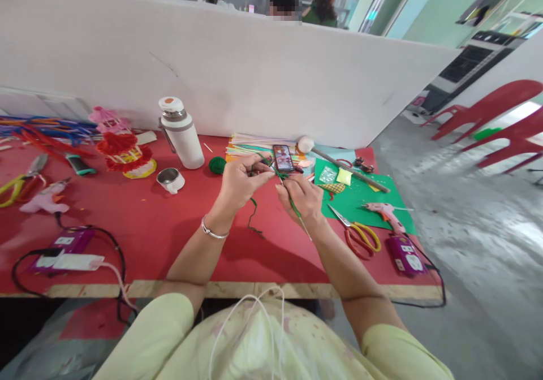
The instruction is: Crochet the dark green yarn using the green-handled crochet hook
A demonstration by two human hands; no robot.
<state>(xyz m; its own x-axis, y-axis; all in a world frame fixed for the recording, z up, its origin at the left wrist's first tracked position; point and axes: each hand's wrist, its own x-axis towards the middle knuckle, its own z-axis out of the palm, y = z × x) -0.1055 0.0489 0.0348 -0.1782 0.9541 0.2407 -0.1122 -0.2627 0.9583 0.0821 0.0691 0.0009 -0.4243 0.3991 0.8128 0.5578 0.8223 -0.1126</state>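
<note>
Handwork with green yarn (255, 203) above a red tabletop (146, 227). The left hand (242, 181) pinches the yarn between thumb and fingers; the right hand (304, 198) is closed on a thin rod (300, 217), which slants toward the wearer. Fingers hide part of the yarn near the rod's upper end. A yarn ball (217, 165) lies just left of the left hand; a phone (283, 158) lies directly beyond both. Left: flask (186, 141) and cup (172, 182). Right: scissors (360, 237) and a glue gun (385, 212) partly over a green sheet (390, 185). A white panel (254, 80) bounds the far side.
</note>
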